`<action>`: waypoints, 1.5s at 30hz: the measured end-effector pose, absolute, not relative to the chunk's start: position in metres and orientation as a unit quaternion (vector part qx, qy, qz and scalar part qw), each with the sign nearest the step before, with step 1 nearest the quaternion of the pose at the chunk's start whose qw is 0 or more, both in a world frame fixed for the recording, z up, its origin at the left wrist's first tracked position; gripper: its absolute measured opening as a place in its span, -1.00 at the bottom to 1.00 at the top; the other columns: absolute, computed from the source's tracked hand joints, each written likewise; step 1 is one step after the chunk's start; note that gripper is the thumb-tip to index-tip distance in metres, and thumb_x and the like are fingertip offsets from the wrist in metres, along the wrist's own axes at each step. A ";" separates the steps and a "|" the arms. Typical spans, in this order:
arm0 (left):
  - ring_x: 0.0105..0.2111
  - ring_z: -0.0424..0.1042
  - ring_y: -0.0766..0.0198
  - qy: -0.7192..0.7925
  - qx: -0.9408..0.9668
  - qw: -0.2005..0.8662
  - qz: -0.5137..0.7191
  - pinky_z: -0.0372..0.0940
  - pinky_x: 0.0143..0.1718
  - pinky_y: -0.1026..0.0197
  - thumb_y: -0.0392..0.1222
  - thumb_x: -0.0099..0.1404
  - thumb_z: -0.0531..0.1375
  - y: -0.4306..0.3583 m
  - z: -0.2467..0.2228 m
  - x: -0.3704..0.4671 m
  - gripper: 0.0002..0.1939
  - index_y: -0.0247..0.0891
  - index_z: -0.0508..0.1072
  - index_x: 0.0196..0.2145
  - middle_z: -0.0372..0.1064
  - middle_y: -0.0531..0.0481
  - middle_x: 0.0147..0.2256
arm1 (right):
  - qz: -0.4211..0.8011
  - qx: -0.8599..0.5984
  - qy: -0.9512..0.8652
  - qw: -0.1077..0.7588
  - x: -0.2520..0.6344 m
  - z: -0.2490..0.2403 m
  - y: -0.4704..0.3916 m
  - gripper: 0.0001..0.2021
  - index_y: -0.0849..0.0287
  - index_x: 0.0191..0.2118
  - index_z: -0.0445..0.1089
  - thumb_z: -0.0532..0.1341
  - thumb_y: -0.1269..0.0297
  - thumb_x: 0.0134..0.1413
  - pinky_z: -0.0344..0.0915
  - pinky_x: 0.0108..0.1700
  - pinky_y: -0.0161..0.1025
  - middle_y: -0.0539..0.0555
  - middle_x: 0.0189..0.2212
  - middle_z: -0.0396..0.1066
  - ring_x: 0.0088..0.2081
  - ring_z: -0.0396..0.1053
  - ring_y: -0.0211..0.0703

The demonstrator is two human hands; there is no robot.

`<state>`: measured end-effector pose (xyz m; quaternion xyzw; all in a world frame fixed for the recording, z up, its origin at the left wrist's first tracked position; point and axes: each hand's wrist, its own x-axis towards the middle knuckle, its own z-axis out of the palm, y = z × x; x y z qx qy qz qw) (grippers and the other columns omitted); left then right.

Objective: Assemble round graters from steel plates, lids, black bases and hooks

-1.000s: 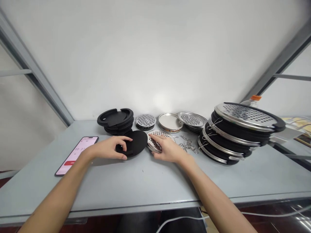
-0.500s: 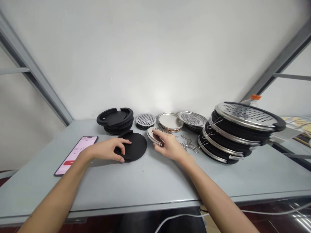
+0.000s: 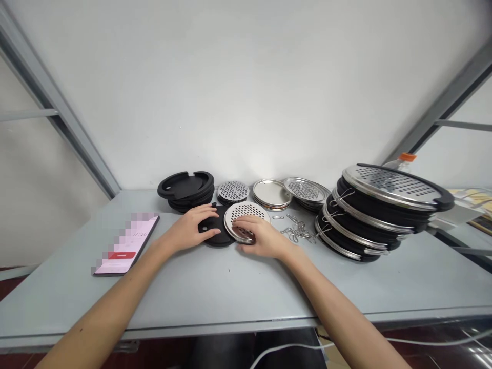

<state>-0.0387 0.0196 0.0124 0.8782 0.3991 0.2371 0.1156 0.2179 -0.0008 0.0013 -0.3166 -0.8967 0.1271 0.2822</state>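
Grater [image 3: 246, 208]: overlapping the right edge of the black base [image 3: 217, 221]. The right hand [image 3: 265, 237], right of the base, pinches the grater's near edge; the left hand [image 3: 188, 229] spreads wide over the base's left side, presumably steadying it. Grater: shiny, round, perforated metal. Base: matte, flat, 1 small hole.

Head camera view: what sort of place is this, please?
Probably a workshop bench: loose wire clips, perforated metal discs and a tall stack of black-rimmed pieces share one grey tabletop.

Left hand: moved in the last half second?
Yes. The left hand has shifted right, farther from the phone.
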 end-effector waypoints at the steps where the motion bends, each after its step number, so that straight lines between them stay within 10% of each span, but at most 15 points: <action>1: 0.22 0.10 0.04 0.408 0.879 0.100 0.223 0.03 0.22 -0.04 0.16 0.24 0.15 0.020 0.010 -0.039 -0.47 -0.21 0.37 0.05 0.25 -0.13 0.15 | 0.127 -0.309 -0.899 0.283 0.218 0.003 -0.001 -0.61 0.16 -0.02 0.36 0.26 0.33 -0.04 0.26 0.04 -0.06 0.16 -0.07 0.42 -0.02 0.34 -0.01; 7: 0.33 -0.31 -0.04 0.441 0.879 0.127 0.125 -0.10 0.26 -0.14 0.26 0.26 0.06 0.017 -0.004 -0.037 -0.24 -0.10 -0.01 0.30 -0.21 -0.08 0.34 | 0.054 -0.399 -0.849 0.341 0.228 -0.004 0.010 -0.72 0.21 -0.06 0.40 0.15 0.26 0.14 0.20 0.12 0.00 0.20 -0.05 0.41 0.05 0.27 0.01; 15: 0.33 -0.36 0.01 0.373 0.910 0.147 0.109 -0.24 0.30 -0.10 0.22 0.30 0.05 0.016 -0.002 -0.034 -0.23 -0.07 -0.14 0.33 -0.39 -0.03 0.35 | 0.066 -0.511 -0.811 0.275 0.238 -0.014 0.015 -0.53 0.27 0.07 0.34 0.15 0.07 0.12 0.17 0.15 0.04 0.32 0.08 0.28 0.11 0.24 0.10; 45: 0.31 -0.20 -0.12 0.342 0.907 0.198 0.147 -0.10 0.27 -0.15 0.14 0.12 0.28 0.006 0.006 -0.026 -0.21 -0.03 0.13 0.25 -0.29 -0.05 0.35 | 0.118 -0.401 -0.850 0.320 0.221 -0.006 0.005 -0.67 0.21 0.01 0.36 0.14 0.28 0.12 0.20 0.14 -0.04 0.21 0.03 0.36 0.07 0.29 -0.01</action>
